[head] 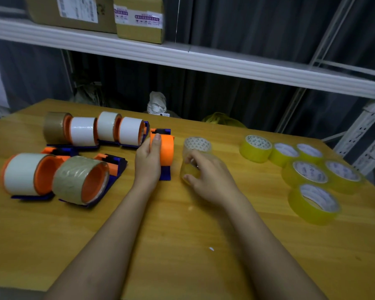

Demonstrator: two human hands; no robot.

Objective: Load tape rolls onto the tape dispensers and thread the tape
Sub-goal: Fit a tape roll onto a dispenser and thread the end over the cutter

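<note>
My left hand (148,158) grips the bare orange drum of an empty tape dispenser (166,151) with a blue base, standing at the table's middle. Just right of it, my right hand (206,175) holds a clear yellowish tape roll (195,148) that stands on the wood, fingers curled round its side. Several loaded dispensers sit to the left: a back row (95,131) with brown and white rolls, and a nearer pair (54,178) carrying a white and a brown roll.
Several loose yellow tape rolls (307,169) lie flat at the right of the wooden table (182,234). A white metal shelf (182,55) with cardboard boxes hangs above the far edge. A shelf upright (359,135) stands at right.
</note>
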